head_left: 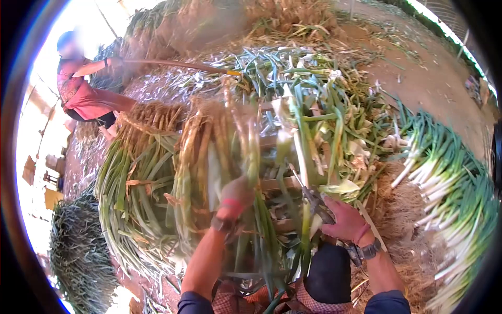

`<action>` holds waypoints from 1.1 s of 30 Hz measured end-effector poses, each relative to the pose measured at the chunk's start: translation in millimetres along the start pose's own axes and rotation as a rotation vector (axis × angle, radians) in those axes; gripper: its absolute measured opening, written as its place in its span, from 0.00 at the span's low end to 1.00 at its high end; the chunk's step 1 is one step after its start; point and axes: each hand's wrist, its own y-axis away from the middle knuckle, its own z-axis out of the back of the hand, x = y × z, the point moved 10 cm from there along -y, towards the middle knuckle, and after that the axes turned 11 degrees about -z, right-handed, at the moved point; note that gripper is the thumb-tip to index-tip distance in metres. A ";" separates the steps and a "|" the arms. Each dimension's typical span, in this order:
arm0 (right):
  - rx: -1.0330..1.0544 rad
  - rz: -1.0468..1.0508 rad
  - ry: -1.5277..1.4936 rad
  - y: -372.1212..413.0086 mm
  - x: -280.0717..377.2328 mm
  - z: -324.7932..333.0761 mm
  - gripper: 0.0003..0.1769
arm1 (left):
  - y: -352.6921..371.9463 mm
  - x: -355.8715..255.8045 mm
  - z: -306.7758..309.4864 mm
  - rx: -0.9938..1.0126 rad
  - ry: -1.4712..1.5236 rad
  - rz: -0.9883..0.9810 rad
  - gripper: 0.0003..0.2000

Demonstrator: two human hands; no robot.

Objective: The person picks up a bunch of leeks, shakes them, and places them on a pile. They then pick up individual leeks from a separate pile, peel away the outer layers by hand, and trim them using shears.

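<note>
My left hand (238, 198), in a pink glove and smeared by motion, is right at the unpeeled long green onions (201, 152), whose brown root ends point away from me. My right hand (346, 222), also gloved in pink, is closed around the dark handles of shears (314, 203). Their slim pointed blades angle up and left, apart from each other at the tip. Beside the blades stands a pale green onion stalk (302, 157), partly overlapped by the shears. Whether my left fingers grip a stalk I cannot tell.
Stripped leaves (340, 136) pile up ahead of me. Cleaned white-and-green onions (444, 193) lie in a row at right, next to root trimmings (405, 225). A person (83, 89) at far left holds a long-handled tool (183, 64). Dark green leaves (81, 251) heap at lower left.
</note>
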 end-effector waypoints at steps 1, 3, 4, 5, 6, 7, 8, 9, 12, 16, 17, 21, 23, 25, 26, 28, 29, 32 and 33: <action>-0.001 -0.029 0.029 9.6 4.8 7.9 0.53 | 14.4 -1.5 -7.2 0.028 0.025 -0.014 0.17; 0.021 -0.060 -0.049 31.4 10.5 19.7 0.54 | 49.8 -18.1 -10.9 0.027 0.008 -0.045 0.14; 0.059 -0.076 -0.130 43.5 13.2 23.0 0.54 | 65.6 -26.1 -11.6 0.022 -0.013 -0.053 0.12; 0.048 -0.071 -0.117 56.5 21.9 28.2 0.54 | 79.8 -31.7 -13.5 0.025 -0.006 -0.079 0.12; 0.028 -0.087 -0.113 68.0 26.8 31.8 0.54 | 94.9 -27.7 -12.3 0.004 0.008 -0.043 0.12; 0.014 -0.103 -0.126 78.1 30.3 34.9 0.54 | 105.0 -24.1 -9.4 -0.017 0.021 -0.006 0.13; 0.000 -0.121 -0.141 88.0 31.0 37.1 0.55 | 110.8 -27.2 -8.3 -0.013 0.029 -0.029 0.13; -0.037 -0.097 -0.206 95.4 30.1 37.9 0.55 | 116.9 -26.0 -4.4 -0.042 0.068 -0.010 0.14; -0.152 -0.052 -0.412 104.7 4.9 29.7 0.56 | 115.3 -34.7 3.2 -0.068 0.140 -0.022 0.16; -0.096 -0.215 -0.510 114.0 -8.5 24.6 0.57 | 109.9 -29.6 -13.0 -0.034 0.164 -0.017 0.16; -0.104 -0.217 -0.510 117.5 -7.6 25.7 0.57 | 107.4 -30.9 -13.0 -0.060 0.075 -0.066 0.17; -0.101 -0.230 -0.543 125.0 -6.8 22.4 0.56 | 102.1 -26.7 -21.3 0.017 0.047 -0.012 0.18; -0.128 -0.222 -0.528 125.2 -7.5 22.5 0.56 | 100.6 -25.0 -23.1 0.085 0.019 0.015 0.18; -0.139 -0.204 -0.485 124.6 -5.3 22.8 0.56 | 97.4 -20.2 -26.2 0.090 0.090 0.027 0.20; -0.141 -0.206 -0.485 125.8 -3.9 23.6 0.56 | 97.7 -17.7 -29.0 0.095 0.160 0.043 0.22; -0.145 -0.204 -0.484 128.0 0.3 27.0 0.56 | 95.6 -19.5 -23.2 0.054 0.131 0.020 0.22; -0.148 -0.208 -0.483 128.2 0.0 27.2 0.56 | 94.1 -22.5 -18.3 0.012 0.103 0.000 0.23; -0.141 -0.224 -0.522 128.8 0.7 28.2 0.56 | 84.1 2.4 -31.1 -0.036 0.114 0.048 0.23; -0.128 -0.236 -0.514 130.1 3.7 30.5 0.56 | 79.8 9.2 -36.3 -0.035 0.116 0.047 0.23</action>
